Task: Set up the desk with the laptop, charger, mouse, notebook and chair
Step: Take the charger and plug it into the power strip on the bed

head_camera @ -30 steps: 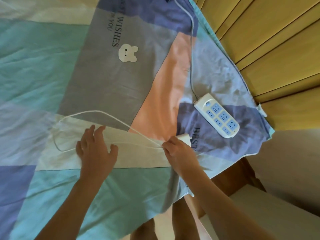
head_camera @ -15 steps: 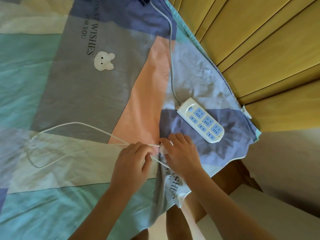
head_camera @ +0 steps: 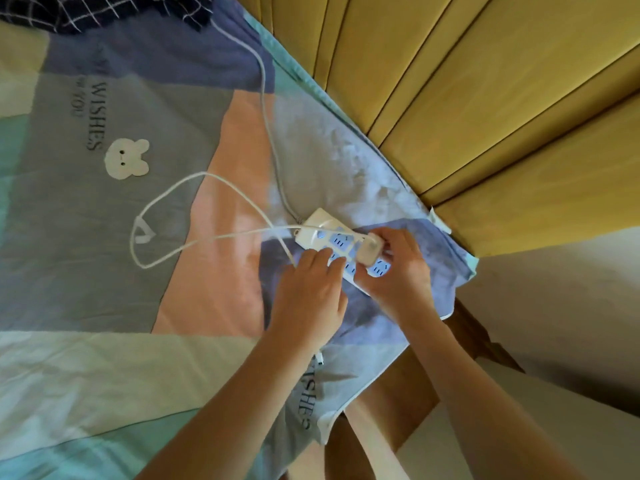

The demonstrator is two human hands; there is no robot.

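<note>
A white power strip (head_camera: 313, 232) with blue sockets lies on the patchwork cloth near the right edge of the surface. My right hand (head_camera: 398, 271) grips the white charger plug (head_camera: 367, 252) and holds it on the strip's sockets. My left hand (head_camera: 308, 292) rests on the strip's near side, fingers pressed on it, with the charger cable passing under the fingertips. The white charger cable (head_camera: 166, 199) loops out to the left over the cloth. The strip's grey cord (head_camera: 266, 109) runs away toward the far edge.
The patchwork cloth (head_camera: 121, 289) in teal, grey, pink and blue covers the surface, with a bear patch (head_camera: 126, 159). Yellow panelled wall (head_camera: 485, 98) stands on the right. A dark checked fabric (head_camera: 86, 12) lies at the far edge. A wooden leg (head_camera: 398, 393) shows below the cloth.
Both hands moved right from the cable to the power strip. My right hand brought the charger plug onto the sockets; the cable loop was dragged rightward.
</note>
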